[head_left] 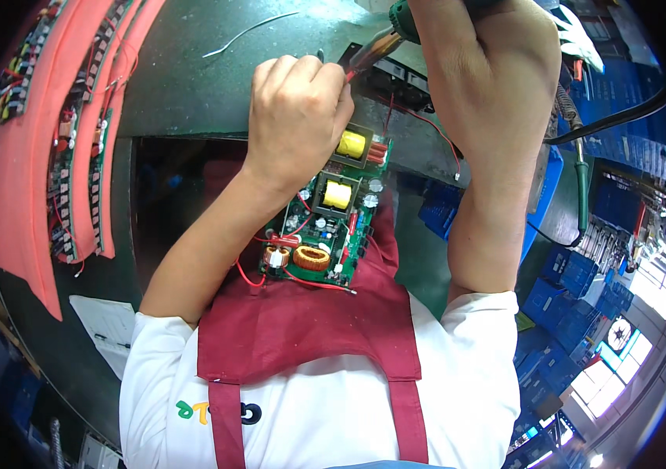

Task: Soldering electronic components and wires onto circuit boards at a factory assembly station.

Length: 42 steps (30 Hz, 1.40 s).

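Head view: the left hand point(298, 117) is closed, its grip pinching a red wire point(352, 72) at the fingertips, just over the far end of a green circuit board point(325, 227). The board's long axis runs from about 7 o'clock, near the maroon apron point(301, 328), up to 1 o'clock, where it passes under the left hand. The right hand point(497, 86) is wrapped fully shut around the handle of a green soldering iron point(395, 31), which points from 1 o'clock down toward 7 o'clock; its tip meets the wire end at roughly 2 o'clock from the left grip, touching or just beside it, which I cannot tell. The left hand is the nearer one to the board. Yellow transformers point(344, 168) lie at 5 o'clock from the left grip. The dark bench point(192, 86) carries a stray wire at 11 o'clock.
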{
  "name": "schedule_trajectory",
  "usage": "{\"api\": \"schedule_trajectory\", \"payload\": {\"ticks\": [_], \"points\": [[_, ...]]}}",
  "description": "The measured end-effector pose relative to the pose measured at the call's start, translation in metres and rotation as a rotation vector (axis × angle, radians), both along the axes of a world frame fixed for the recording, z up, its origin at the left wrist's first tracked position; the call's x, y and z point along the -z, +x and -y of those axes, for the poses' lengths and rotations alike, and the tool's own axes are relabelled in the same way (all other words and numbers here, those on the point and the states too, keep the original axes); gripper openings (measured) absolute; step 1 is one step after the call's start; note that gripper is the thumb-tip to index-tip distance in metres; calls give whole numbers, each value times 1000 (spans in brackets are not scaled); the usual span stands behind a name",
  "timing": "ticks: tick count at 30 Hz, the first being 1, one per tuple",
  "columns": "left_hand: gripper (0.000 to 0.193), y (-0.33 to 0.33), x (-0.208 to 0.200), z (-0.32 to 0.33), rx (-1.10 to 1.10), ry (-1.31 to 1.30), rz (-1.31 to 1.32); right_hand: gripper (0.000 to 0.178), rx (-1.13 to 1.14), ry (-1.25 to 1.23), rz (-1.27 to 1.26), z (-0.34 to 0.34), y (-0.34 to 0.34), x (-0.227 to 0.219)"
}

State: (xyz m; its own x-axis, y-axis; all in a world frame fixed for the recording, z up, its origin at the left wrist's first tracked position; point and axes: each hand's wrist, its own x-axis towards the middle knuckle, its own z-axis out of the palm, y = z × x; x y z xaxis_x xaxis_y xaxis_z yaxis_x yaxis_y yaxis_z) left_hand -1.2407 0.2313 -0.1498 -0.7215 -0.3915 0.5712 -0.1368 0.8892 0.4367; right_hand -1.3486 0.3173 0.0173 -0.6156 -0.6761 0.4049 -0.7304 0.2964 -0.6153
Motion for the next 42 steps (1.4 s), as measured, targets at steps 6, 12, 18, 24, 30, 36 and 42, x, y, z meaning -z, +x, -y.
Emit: {"api": "schedule_trajectory", "payload": {"ticks": [6,12,18,24,30,36,42], "points": [[13,0,-1,0,5,9,11,25,-3,-64,-19,0,-1,6],[13,0,-2,1,10,9,29,24,14,-70,-43,1,-1,7],[12,0,0,1,17,9,25,29,3,-32,2,-1,-2,3],[12,0,0,0,20,6,24,30,25,-53,-122,0,-1,7],[12,-1,-1,0,23,0,22,28,20,-55,-5,0,-1,5],[12,-1,-1,0,22,-3,21,28,-39,-101,-194,-3,-4,6],[12,-1,-1,-1,18,-7,19,32,0,-17,109,-9,-1,0]]}}
